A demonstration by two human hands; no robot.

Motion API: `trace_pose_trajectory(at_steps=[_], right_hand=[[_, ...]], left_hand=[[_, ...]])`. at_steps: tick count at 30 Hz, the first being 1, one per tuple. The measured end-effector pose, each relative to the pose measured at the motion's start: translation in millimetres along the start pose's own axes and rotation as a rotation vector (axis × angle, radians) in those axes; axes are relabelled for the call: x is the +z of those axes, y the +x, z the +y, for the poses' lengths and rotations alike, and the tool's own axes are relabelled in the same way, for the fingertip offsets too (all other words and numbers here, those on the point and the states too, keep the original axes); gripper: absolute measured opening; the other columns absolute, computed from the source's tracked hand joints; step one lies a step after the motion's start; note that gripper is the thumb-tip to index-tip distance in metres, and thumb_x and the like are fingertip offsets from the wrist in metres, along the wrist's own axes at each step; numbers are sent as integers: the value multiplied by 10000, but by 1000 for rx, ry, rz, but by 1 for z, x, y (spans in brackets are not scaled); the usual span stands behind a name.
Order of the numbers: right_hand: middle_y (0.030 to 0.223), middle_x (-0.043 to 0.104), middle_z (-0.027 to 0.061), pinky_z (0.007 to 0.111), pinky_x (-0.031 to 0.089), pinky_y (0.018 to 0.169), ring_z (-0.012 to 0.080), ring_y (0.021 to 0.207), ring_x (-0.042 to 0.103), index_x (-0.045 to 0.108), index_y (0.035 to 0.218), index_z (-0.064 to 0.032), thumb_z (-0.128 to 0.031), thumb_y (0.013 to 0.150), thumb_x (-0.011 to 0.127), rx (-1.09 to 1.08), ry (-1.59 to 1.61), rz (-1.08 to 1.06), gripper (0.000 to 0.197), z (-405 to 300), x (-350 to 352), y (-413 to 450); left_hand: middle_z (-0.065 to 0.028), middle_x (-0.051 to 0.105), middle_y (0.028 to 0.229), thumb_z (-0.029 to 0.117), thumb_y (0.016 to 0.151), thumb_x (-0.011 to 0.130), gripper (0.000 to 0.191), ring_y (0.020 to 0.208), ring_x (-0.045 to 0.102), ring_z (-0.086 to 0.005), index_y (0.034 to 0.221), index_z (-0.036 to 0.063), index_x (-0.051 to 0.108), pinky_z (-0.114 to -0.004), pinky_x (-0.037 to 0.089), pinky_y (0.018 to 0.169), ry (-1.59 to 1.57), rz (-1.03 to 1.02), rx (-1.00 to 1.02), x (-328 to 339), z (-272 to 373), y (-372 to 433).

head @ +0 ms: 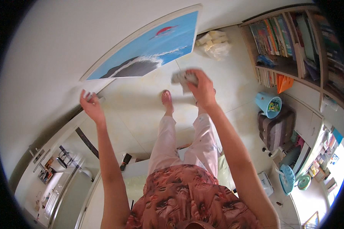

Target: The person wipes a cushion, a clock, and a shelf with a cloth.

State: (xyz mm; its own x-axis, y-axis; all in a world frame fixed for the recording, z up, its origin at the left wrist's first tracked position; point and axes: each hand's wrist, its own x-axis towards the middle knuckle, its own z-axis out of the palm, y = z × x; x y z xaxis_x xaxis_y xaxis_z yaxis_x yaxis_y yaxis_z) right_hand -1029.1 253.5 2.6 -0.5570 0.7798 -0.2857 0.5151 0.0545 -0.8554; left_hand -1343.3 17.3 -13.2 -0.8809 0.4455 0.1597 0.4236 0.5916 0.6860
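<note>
My right hand is closed around a crumpled grey-white cloth, held above the tiled floor and blurred. My left hand is raised close to the white wall, its fingers bent. Something small and pale shows between these fingers, but blur hides whether it is held. Between and beyond both hands, a painting with a white border hangs on the wall. It shows blue sky and sea, a red shape and a dark rock with white surf. Neither hand appears to touch it.
A wooden bookshelf full of books stands at right. Below it, a light blue bin rests on a cushioned stool. Plastic-wrapped pale blocks lie on the floor by the wall. At left is an open doorway.
</note>
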Motion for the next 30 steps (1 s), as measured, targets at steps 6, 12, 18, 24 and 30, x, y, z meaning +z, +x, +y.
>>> trace_pose_trajectory(at_steps=[6, 12, 18, 24, 30], right_hand=[[989, 629, 140, 325, 475, 797, 248, 905, 612, 576, 1054, -22, -49, 725, 681, 453, 129, 102, 347, 77, -44, -92], [947, 652, 151, 312, 510, 739, 212, 836, 641, 555, 1084, 0, -49, 764, 644, 393, 101, 298, 336, 128, -145, -96], [990, 639, 146, 315, 493, 755, 203, 867, 624, 536, 1167, -9, -108, 823, 590, 462, 290, 491, 362, 136, -192, -35], [1090, 587, 170, 373, 458, 850, 351, 984, 568, 567, 1114, -19, -14, 728, 575, 168, -143, 492, 386, 145, -272, 43], [1073, 556, 100, 386, 470, 831, 294, 1032, 497, 562, 1083, -79, 25, 700, 551, -285, -791, 705, 397, 164, -357, 191]], left_hand=[[-60, 617, 680, 124, 771, 648, 73, 667, 564, -159, 761, 53, 657, -286, 453, 644, -17, -588, -295, 111, 98, -135], [-141, 588, 1130, 122, 869, 554, 420, 1052, 570, -281, 1278, 84, 464, -354, 450, 884, -297, -1116, 179, 231, 266, -244], [-208, 519, 1215, -19, 776, 596, 539, 1075, 542, -337, 1283, 6, 416, -394, 440, 893, -554, -1174, -51, 298, 333, -256], [-134, 571, 1165, -48, 803, 556, 484, 920, 606, -265, 1267, 54, 461, -334, 490, 798, -514, -1260, 179, 371, 369, -195], [-126, 632, 1017, -18, 844, 515, 344, 858, 625, -245, 1181, 46, 519, -330, 497, 753, -548, -1184, 412, 486, 388, -144]])
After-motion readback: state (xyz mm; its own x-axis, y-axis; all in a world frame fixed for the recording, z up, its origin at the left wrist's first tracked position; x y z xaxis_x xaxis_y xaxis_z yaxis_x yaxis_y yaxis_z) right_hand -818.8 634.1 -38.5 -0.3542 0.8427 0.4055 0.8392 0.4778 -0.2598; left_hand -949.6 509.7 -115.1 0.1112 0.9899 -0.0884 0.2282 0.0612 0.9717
